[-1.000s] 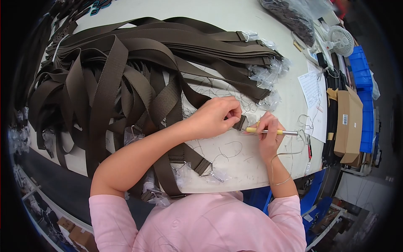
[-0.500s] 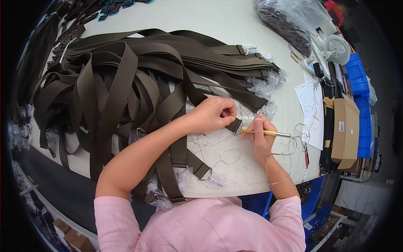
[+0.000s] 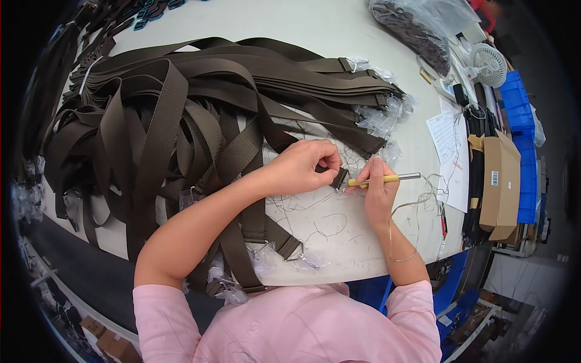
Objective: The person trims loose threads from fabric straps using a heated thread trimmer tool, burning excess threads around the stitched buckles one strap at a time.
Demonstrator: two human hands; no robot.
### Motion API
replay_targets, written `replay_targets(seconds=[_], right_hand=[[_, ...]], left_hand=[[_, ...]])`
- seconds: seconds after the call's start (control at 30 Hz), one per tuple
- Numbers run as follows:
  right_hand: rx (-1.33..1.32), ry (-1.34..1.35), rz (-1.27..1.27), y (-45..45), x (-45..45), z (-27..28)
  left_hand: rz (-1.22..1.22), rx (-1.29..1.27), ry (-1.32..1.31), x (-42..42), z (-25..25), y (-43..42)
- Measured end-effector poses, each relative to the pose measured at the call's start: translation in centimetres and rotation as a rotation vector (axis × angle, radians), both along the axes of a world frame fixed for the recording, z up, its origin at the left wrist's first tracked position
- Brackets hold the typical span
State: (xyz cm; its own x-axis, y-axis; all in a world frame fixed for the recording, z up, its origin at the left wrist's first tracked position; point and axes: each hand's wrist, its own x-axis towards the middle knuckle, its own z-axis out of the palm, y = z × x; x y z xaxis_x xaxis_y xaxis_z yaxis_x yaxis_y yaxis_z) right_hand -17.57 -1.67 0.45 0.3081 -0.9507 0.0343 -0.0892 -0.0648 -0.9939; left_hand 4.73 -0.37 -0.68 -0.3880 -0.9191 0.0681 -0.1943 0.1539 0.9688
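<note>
Dark straps (image 3: 151,139) of woven webbing, matt, fine-textured. Strap-end buckle (image 3: 301,250) of bare metal; plastic wrap (image 3: 381,119) clear, crinkled, glossy. Slim tool (image 3: 390,178): smooth yellow handle (image 3: 393,178), shiny metal shaft (image 3: 410,176). Tabletop (image 3: 339,36) pale, smooth. Printed sheet (image 3: 443,134), matt paper; carton (image 3: 503,187), matt cardboard; bins (image 3: 518,112), blue plastic; shirt (image 3: 266,323), pink cloth.

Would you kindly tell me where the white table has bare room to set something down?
The widest bare patch of table lies between the dark straps and the plastic bag; a narrower strip separates the straps' plastic-covered ends from the papers. Straps crowd the left; loose threads lie around the left hand.
</note>
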Motion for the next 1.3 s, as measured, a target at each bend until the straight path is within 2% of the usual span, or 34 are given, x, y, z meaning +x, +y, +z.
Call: replay_targets(seconds=[0.1, 0.2, 0.23, 0.3, 0.33, 0.43, 0.5, 0.6, 0.8, 1.0, 1.1, 1.2, 1.3], right_hand=[[0.035, -0.093, -0.048, 0.1, -0.3, -0.2], [-0.137, 0.007, -0.020, 0.4, -2.0, -0.8], [-0.279, -0.008, -0.017, 0.3, -2.0, -1.1], [-0.566, -0.036, -0.010, 0.0, -2.0, -1.5], [-0.629, 0.037, 0.009, -0.1, -2.1, -1.2], [-0.750, 0.205, 0.030, 0.1, -2.5, -0.5], [-0.747, 0.243, 0.003, 0.6, -2.3, -0.6], [-1.083, 0.553, 0.313, -0.6, -1.0, 2.0], [-0.988, 0.582, 0.323, 0.5, -3.0, 0.2], [-0.867, 0.577, 0.310, 1.3, -3.8, -0.5], [-0.772, 0.516, 0.292, 1.2, -4.1, -1.1], [-0.736, 0.449, 0.232, 1.8, -3.9, -0.5], [-0.853, 0.517, 0.241, 1.5, -3.2, -0.2]], left_hand=[[-0.019, -0.153, -0.106, 0.0, 0.0, 0.7], [0.003, -0.369, -0.210, -0.3, -0.8, 1.2], [0.015, -0.441, -0.239, -0.3, -1.1, 1.4], [0.025, -0.393, -0.239, -0.2, -0.8, 1.4], [0.029, -0.370, -0.237, -0.3, -0.6, 1.4], [0.046, -0.086, -0.165, -0.6, 0.9, 2.0], [0.075, -0.165, -0.166, -1.1, 0.6, 2.4], [0.145, -0.314, -0.198, -1.9, -0.2, 3.0], [0.084, -0.157, -0.199, -1.2, -0.3, 2.2], [0.100, -0.132, -0.120, -1.3, 0.0, 2.3], [0.143, -0.208, -0.190, -1.8, 0.4, 2.7], [0.190, -0.423, -0.302, -2.9, 0.6, 3.4], [0.182, -0.334, -0.202, -3.4, 0.0, 3.2]])
